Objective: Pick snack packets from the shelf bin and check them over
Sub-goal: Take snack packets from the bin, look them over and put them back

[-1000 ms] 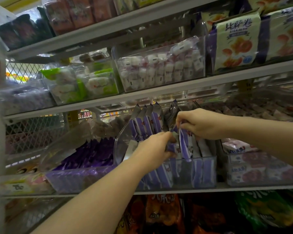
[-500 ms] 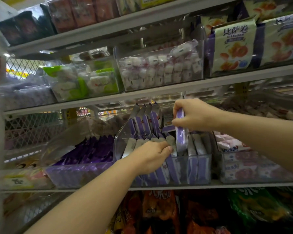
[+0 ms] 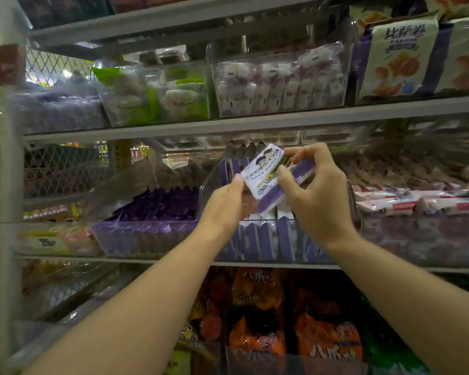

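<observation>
We hold the snack packet [image 3: 266, 171] tilted above the shelf bin [image 3: 207, 190], between both hands. Our left hand [image 3: 224, 207] pinches its left edge; our right hand [image 3: 317, 201] pinches its right side.

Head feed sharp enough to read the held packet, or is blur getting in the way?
Head view: the packet is sharpest, centre frame, but its print is unreadable; the pink packets at right smear with blur; light is dim; the wide lens bows the shelves.

Orange bags [image 3: 257, 292] below; green-white packs [image 3: 179, 100] above; cream box [image 3: 398, 54] top-right.
</observation>
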A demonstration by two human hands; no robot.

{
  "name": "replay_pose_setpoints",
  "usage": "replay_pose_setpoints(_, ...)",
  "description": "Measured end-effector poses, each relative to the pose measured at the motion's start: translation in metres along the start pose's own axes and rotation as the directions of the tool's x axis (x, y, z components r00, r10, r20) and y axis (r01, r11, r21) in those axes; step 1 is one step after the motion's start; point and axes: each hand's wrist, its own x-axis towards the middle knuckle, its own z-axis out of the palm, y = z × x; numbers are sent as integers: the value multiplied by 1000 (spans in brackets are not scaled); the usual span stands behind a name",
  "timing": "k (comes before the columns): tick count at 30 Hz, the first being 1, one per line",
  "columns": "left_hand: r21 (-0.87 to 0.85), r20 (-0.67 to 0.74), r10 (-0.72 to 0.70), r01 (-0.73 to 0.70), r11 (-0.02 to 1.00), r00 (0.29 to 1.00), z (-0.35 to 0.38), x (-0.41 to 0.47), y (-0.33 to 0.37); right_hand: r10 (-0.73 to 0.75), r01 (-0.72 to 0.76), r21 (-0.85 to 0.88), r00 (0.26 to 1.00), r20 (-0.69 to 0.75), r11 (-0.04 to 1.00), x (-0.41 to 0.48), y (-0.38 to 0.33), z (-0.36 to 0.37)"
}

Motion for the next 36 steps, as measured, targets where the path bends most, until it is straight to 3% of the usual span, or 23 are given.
replay_pose_setpoints(3,-183,-41,-39,31,983,998,-13,-6,-2,47,-47,123,999,4,991,-37,-2,26)
replay_pose_setpoints(5,-216,-71,-8,-7,976,997,-23,-12,-7,64,-67,136,998,20,989,-57,-5,45)
replay_pose_setpoints(10,43,-232,182,-177,983,956,-52,-36,-35,146,-170,366,985,91,915,-96,-11,80)
replay_pose_setpoints(12,121,-252,241,-217,969,937,-64,-51,-53,232,-254,384,967,103,888,-110,-8,87)
replay_pose_setpoints(17,190,-224,318,-279,941,921,-79,-89,-102,502,-541,436,839,212,719,-138,1,102)
replay_pose_setpoints(26,181,-151,178,-150,972,972,-82,-110,-157,664,-716,522,670,331,463,-162,18,127)
replay_pose_setpoints(31,-80,-160,42,-55,995,986,-89,-114,-154,636,-756,490,642,427,434,-177,18,124)
replay_pose_setpoints(36,-332,-134,-122,71,941,983,-95,-116,-150,640,-813,500,559,527,298,-187,14,122)
